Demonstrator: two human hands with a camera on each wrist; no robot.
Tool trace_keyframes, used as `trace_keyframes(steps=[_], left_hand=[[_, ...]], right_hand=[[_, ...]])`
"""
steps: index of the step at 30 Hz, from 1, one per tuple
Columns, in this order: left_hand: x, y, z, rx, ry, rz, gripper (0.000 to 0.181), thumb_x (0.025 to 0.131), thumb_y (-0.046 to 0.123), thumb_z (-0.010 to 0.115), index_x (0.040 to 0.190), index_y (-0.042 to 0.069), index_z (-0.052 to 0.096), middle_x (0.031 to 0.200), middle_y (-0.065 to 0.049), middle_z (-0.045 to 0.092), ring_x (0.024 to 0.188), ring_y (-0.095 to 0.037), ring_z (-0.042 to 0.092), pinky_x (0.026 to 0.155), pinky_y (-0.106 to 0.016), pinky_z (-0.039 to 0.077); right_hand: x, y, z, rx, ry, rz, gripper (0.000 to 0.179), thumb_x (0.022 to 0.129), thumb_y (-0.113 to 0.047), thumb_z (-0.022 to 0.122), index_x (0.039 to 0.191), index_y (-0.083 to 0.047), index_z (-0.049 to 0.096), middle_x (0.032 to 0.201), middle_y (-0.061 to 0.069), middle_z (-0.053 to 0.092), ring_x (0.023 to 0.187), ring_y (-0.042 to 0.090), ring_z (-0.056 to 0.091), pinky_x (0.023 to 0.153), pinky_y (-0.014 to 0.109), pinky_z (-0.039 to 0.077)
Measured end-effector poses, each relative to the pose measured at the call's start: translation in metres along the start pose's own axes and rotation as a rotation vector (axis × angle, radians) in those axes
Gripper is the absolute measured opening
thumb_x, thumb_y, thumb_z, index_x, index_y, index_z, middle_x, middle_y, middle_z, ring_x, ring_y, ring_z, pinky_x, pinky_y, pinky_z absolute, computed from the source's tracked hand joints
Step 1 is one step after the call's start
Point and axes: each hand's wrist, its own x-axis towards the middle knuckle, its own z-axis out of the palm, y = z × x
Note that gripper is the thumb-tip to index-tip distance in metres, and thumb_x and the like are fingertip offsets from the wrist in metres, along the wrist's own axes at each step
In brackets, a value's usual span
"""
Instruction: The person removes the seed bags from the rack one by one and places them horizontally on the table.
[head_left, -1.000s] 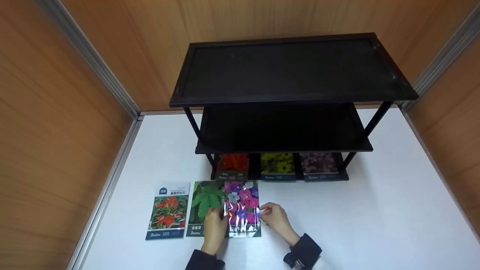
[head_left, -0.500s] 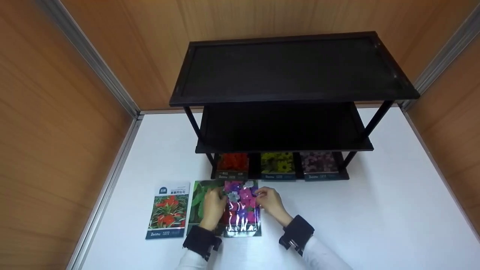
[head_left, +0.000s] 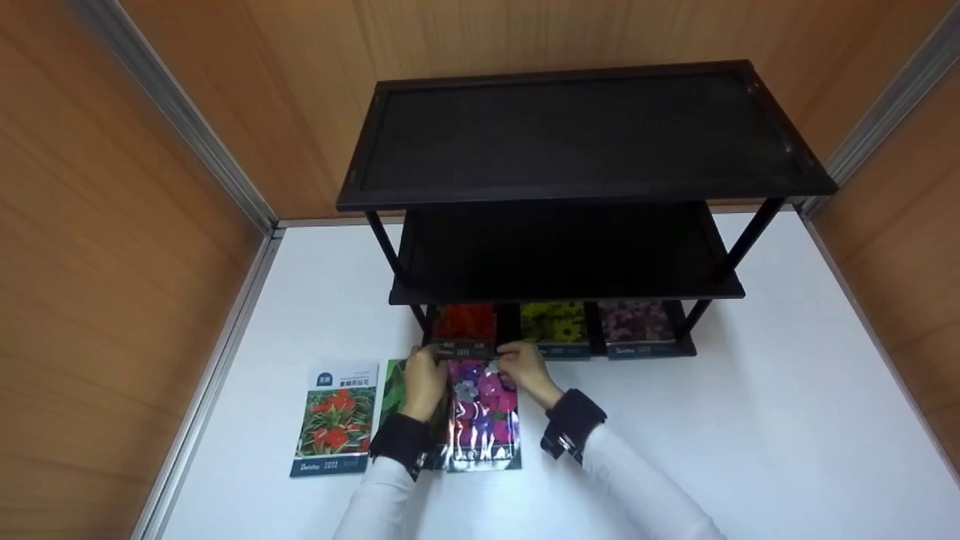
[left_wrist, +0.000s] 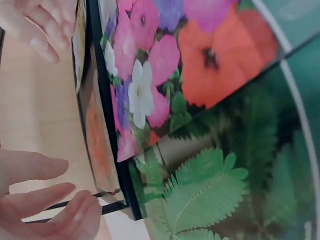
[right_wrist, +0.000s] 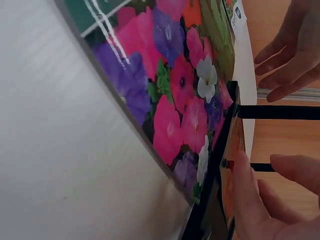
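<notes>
Red-flowered packet [head_left: 465, 322] on the lowest shelf [head_left: 508, 326] of the black rack [head_left: 585, 139], left hand [head_left: 424, 384] and right hand [head_left: 529, 369] near its front edge, fingers parted, gripping nothing; a dipping wrist (my guess) could knock the pink-flowered packet [head_left: 484, 424] askew.

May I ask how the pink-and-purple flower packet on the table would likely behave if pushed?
The packet looks thin, so it is probably light and may flex. Its glossy front, with bright reflections, suggests a slippery surface. Lying flat on the white table, it would more likely slide than tip or roll.
</notes>
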Motion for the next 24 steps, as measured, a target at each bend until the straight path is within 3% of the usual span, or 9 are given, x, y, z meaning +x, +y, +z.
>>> trace_keyframes(steps=[4,10,13,17,19,21,24], left_hand=[[0.009,-0.004,0.003,0.018,0.018,-0.025,0.014,0.071,-0.009,0.056,0.083,-0.013,0.063,0.072,-0.022,0.057,0.068,-0.035,0.054,0.06,-0.044,0.042],[0.019,-0.006,0.011,0.05,0.037,-0.063,0.011,0.071,-0.009,0.056,0.078,-0.012,0.064,0.07,-0.022,0.056,0.069,-0.037,0.053,0.061,-0.045,0.041],[0.023,-0.007,0.015,0.064,0.034,-0.075,0.01,0.071,-0.009,0.056,0.076,-0.011,0.064,0.07,-0.023,0.056,0.069,-0.039,0.052,0.062,-0.046,0.04],[0.026,-0.009,0.021,0.103,0.05,-0.075,0.01,0.07,-0.006,0.06,0.077,-0.011,0.065,0.07,-0.025,0.055,0.068,-0.041,0.051,0.061,-0.046,0.04],[0.027,-0.011,0.023,0.131,0.064,-0.076,0.011,0.07,-0.003,0.062,0.077,-0.011,0.065,0.07,-0.026,0.056,0.068,-0.041,0.051,0.061,-0.046,0.04],[0.028,-0.012,0.025,0.143,0.071,-0.09,0.011,0.07,-0.002,0.064,0.077,-0.01,0.066,0.071,-0.026,0.056,0.068,-0.042,0.051,0.062,-0.047,0.04],[0.029,-0.02,0.032,0.141,0.086,-0.106,0.012,0.071,-0.001,0.063,0.076,-0.011,0.065,0.072,-0.027,0.055,0.069,-0.043,0.05,0.063,-0.048,0.039]], right_hand=[[0.011,-0.003,0.007,0.015,0.015,-0.012,0.036,0.073,0.009,0.049,0.108,0.018,0.051,0.084,0.026,0.06,0.071,0.032,0.061,0.066,0.038,0.051],[0.024,0.0,0.011,0.052,0.043,0.015,0.037,0.073,0.009,0.052,0.11,0.016,0.051,0.082,0.025,0.06,0.058,0.024,0.06,0.062,0.037,0.051],[0.062,0.052,0.017,0.077,0.048,-0.078,0.039,0.073,0.005,0.055,0.111,0.014,0.051,0.079,0.018,0.06,0.054,0.019,0.059,0.055,0.032,0.051],[0.143,0.161,0.033,-0.015,0.105,-0.162,0.044,0.07,-0.002,0.059,0.111,0.011,0.053,0.087,0.017,0.061,0.065,0.019,0.061,0.054,0.029,0.05],[0.175,0.201,0.042,-0.078,0.135,-0.109,0.046,0.069,-0.004,0.06,0.113,0.007,0.054,0.094,0.018,0.06,0.071,0.022,0.061,0.056,0.032,0.05],[0.203,0.238,0.05,-0.087,0.164,-0.116,0.047,0.066,-0.005,0.06,0.112,0.005,0.055,0.093,0.015,0.06,0.07,0.018,0.06,0.053,0.03,0.049],[0.227,0.271,0.056,-0.058,0.171,-0.093,0.048,0.066,-0.008,0.062,0.113,-0.003,0.057,0.091,0.007,0.061,0.069,0.015,0.06,0.053,0.029,0.049]])
